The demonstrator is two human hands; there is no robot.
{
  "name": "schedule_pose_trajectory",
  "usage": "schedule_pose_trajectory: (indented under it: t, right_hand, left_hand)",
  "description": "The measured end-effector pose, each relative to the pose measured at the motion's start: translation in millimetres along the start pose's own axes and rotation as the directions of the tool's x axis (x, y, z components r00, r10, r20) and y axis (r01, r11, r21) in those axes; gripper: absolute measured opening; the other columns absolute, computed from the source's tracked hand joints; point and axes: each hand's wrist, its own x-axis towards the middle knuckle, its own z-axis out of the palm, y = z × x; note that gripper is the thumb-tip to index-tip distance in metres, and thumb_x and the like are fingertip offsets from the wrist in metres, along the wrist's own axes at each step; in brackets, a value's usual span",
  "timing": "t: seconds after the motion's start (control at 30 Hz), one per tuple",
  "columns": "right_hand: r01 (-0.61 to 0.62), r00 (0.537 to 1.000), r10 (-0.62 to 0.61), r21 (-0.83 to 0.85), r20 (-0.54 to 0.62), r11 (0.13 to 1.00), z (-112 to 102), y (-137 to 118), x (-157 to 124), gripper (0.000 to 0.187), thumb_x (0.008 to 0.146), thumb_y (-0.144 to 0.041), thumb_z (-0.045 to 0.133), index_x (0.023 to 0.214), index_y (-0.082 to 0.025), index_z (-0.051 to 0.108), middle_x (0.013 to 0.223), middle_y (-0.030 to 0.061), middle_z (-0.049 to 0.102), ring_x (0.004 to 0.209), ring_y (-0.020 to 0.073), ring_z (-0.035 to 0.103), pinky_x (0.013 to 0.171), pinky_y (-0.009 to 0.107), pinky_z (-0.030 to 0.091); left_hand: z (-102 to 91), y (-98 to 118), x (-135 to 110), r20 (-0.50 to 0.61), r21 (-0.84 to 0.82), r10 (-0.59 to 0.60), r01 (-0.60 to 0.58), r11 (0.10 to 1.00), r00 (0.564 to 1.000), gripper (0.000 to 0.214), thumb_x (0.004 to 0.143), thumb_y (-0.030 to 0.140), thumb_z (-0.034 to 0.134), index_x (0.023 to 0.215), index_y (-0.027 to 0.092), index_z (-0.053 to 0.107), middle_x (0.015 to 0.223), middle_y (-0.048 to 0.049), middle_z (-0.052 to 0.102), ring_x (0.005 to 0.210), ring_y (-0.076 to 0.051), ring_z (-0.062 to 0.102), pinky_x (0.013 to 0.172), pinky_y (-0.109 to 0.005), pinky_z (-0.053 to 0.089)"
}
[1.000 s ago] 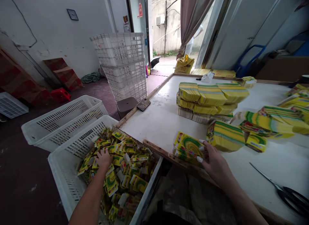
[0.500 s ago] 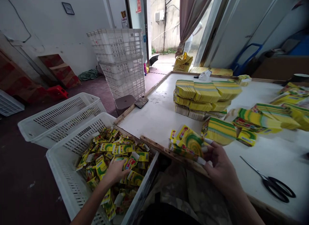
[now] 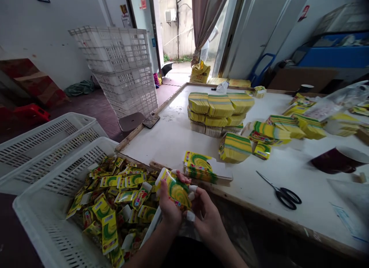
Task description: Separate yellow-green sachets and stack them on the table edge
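Observation:
A yellow and green printed carton is held up between both hands, in front of the table's near edge. My left hand is closed around its left part, thumb across the front. At the right end of the carton, my right hand pinches with fingertips wrapped in white. Just behind the hands, a small stack of flat cartons lies on the table edge, white flaps pointing right. To the left below, a white plastic crate holds many folded cartons.
On the white table are bundled carton stacks, black-handled scissors, a dark mug and a phone. Tall stacked crates and a stool stand beyond the table's left side.
My left hand has left the crate and come right to grip a carton with my right hand. My right hand has moved left, away from the flat stack. The view has turned right.

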Motion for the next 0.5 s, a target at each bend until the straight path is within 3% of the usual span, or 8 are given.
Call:
schedule_pose_trajectory:
  t: [0.07, 0.17, 0.33, 0.43, 0.5]
  right_hand:
    - [-0.032, 0.999, 0.031, 0.065, 0.028, 0.997, 2.7, -2.5, -1.2, 0.048, 0.071, -0.017, 0.07, 0.115, -0.023, 0.052, 0.094, 0.002, 0.06, 0.082, 0.0176, 0.059, 0.076, 0.028, 0.05]
    - [-0.111, 0.988, 0.085, 0.203, 0.131, 0.973, 8.0, -4.9, -1.3, 0.05, 0.067, -0.017, 0.075, 0.111, -0.024, 0.051, 0.099, 0.0021, 0.061, 0.088, 0.0182, 0.06, 0.079, 0.029, 0.049]
    - [-0.172, 0.971, 0.132, 0.2, 0.198, 0.965, 9.8, 0.4, 1.3, 0.047, 0.064, -0.017, 0.077, 0.104, -0.023, 0.052, 0.095, -0.0005, 0.063, 0.082, 0.0153, 0.06, 0.07, 0.024, 0.047]
    - [-0.17, 0.976, 0.149, 0.128, 0.159, 0.977, 1.7, 6.4, 2.5, 0.045, 0.065, -0.017, 0.077, 0.104, -0.022, 0.054, 0.09, -0.001, 0.064, 0.074, 0.014, 0.059, 0.062, 0.022, 0.044]
    - [-0.157, 0.981, 0.141, 0.122, 0.135, 0.98, -6.6, 7.7, 2.6, 0.042, 0.068, -0.019, 0.076, 0.104, -0.022, 0.055, 0.091, -0.0003, 0.065, 0.076, 0.0149, 0.06, 0.065, 0.024, 0.046]
  left_hand:
    - [-0.7, 4.5, 1.8, -0.002, -0.132, -0.04, 0.039, 0.991, 0.999, 0.044, 0.08, 0.059, 0.052, 0.082, 0.016, 0.061, 0.068, 0.0, 0.05, 0.066, -0.014, 0.053, 0.073, -0.029, 0.049]
    - [-5.2, 7.1, 1.1, -0.03, -0.182, -0.056, 0.05, 0.982, 0.998, 0.043, 0.076, 0.06, 0.058, 0.077, 0.016, 0.06, 0.064, 0.0014, 0.047, 0.059, -0.012, 0.047, 0.061, -0.024, 0.045]
    - [-16.5, -2.8, -2.5, -0.112, -0.016, 0.05, -0.052, 0.999, 0.992, 0.054, 0.065, 0.071, 0.064, 0.075, 0.018, 0.06, 0.063, 0.003, 0.048, 0.056, -0.01, 0.045, 0.056, -0.02, 0.043]
    - [-23.3, -9.7, -6.2, -0.11, 0.073, 0.015, -0.007, 0.997, 0.994, 0.064, 0.055, 0.078, 0.064, 0.08, 0.019, 0.064, 0.07, 0.0006, 0.057, 0.065, -0.013, 0.053, 0.064, -0.022, 0.047]
    - [-26.2, -12.0, -8.8, -0.109, 0.083, -0.016, 0.025, 0.996, 0.994, 0.072, 0.053, 0.082, 0.06, 0.089, 0.019, 0.066, 0.081, -0.0023, 0.063, 0.075, -0.016, 0.058, 0.071, -0.025, 0.049]
